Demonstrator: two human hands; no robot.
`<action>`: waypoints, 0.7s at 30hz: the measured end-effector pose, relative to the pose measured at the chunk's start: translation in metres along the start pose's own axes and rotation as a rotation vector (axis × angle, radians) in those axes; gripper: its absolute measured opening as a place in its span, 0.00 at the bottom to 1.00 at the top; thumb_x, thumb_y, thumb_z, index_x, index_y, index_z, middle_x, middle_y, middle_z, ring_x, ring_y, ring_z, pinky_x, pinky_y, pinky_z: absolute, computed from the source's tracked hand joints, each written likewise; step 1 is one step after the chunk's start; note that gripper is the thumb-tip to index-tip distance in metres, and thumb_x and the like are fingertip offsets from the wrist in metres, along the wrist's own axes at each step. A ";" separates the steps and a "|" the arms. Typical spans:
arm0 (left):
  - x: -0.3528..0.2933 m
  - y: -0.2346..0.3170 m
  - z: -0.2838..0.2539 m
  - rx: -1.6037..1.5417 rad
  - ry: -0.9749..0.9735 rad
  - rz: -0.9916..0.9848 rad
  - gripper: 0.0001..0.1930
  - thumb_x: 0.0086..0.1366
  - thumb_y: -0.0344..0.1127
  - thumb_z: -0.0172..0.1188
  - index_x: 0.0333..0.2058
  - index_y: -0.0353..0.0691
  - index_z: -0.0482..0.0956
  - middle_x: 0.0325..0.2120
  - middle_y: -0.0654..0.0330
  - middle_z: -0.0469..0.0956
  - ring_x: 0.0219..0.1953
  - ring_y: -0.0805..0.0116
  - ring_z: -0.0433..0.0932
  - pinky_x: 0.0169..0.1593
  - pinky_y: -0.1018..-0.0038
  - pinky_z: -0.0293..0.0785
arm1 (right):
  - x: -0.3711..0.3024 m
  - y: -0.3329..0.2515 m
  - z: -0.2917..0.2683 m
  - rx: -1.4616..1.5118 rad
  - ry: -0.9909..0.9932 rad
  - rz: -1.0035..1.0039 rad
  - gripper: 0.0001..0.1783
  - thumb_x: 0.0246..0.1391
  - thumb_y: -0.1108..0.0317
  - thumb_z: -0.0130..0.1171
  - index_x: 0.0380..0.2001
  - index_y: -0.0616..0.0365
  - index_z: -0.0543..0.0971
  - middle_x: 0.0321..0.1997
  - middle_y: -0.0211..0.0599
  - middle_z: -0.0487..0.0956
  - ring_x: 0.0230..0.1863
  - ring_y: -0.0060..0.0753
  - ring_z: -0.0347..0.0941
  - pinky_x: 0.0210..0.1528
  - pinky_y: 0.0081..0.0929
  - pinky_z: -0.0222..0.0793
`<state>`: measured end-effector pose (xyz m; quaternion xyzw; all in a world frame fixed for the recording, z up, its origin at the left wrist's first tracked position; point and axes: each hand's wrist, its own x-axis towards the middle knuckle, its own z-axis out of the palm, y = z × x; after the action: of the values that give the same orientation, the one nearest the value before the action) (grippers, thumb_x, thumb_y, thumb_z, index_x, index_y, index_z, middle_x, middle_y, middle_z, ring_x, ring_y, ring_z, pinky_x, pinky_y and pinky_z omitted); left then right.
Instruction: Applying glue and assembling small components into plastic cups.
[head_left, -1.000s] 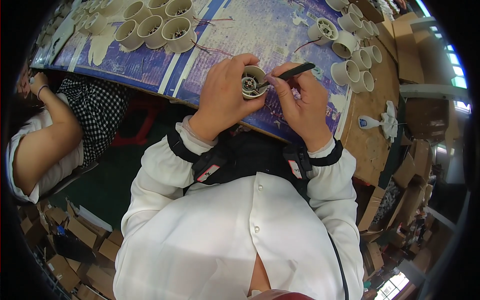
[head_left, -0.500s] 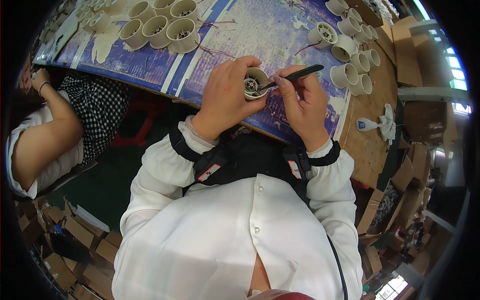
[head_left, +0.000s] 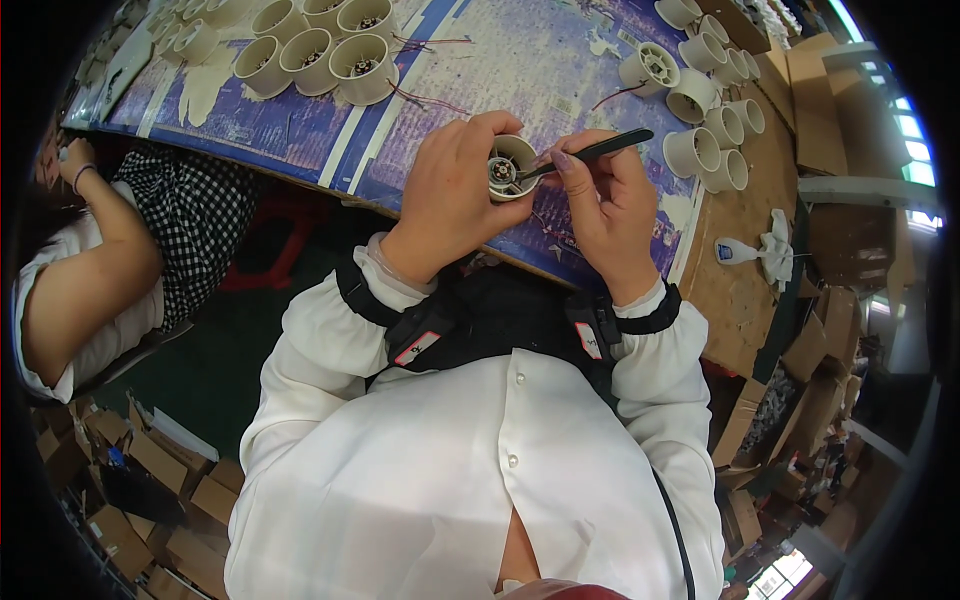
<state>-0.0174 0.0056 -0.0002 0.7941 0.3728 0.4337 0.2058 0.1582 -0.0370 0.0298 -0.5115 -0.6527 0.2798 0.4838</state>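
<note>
A pale cup (head_left: pixel 521 156) is held near the front of the tabletop (head_left: pixel 500 75), the left hand (head_left: pixel 450 185) wrapped around its wall. A slim dark tool (head_left: pixel 612 144) is pinched in the right hand (head_left: pixel 612 215), its tip inside the cup. A round motor-like part (head_left: pixel 503 172) is already seated there; work on it is judged unfinished. At 10 o'clock, cups with similar parts (head_left: pixel 364 88) are grouped, trailing thin leads (head_left: pixel 430 101); at 2 o'clock, more cups (head_left: pixel 684 157) are clustered, their stage unclear. Open room is left at 12 o'clock; at 6 o'clock, the tabletop's edge is close.
</note>
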 end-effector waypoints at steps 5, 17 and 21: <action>0.000 0.000 0.000 0.000 -0.002 0.000 0.31 0.46 0.34 0.74 0.49 0.40 0.71 0.39 0.57 0.78 0.42 0.54 0.77 0.45 0.62 0.72 | 0.000 -0.001 0.001 -0.007 -0.008 0.009 0.08 0.64 0.75 0.55 0.45 0.63 0.72 0.42 0.38 0.79 0.40 0.25 0.78 0.41 0.21 0.78; 0.000 0.000 0.001 -0.013 0.009 -0.003 0.31 0.45 0.34 0.74 0.49 0.40 0.70 0.38 0.57 0.78 0.40 0.54 0.77 0.44 0.62 0.71 | 0.000 -0.001 0.001 -0.012 0.003 0.017 0.08 0.64 0.75 0.55 0.45 0.63 0.72 0.42 0.39 0.80 0.41 0.25 0.79 0.41 0.21 0.78; 0.000 0.000 0.000 -0.005 -0.010 -0.017 0.31 0.46 0.34 0.74 0.49 0.39 0.70 0.39 0.56 0.78 0.41 0.53 0.77 0.44 0.63 0.72 | 0.000 -0.004 0.001 -0.057 0.001 -0.001 0.07 0.64 0.75 0.56 0.44 0.64 0.73 0.41 0.39 0.80 0.41 0.25 0.79 0.41 0.21 0.77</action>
<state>-0.0168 0.0058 0.0000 0.7927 0.3773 0.4287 0.2133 0.1561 -0.0381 0.0328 -0.5247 -0.6605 0.2607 0.4695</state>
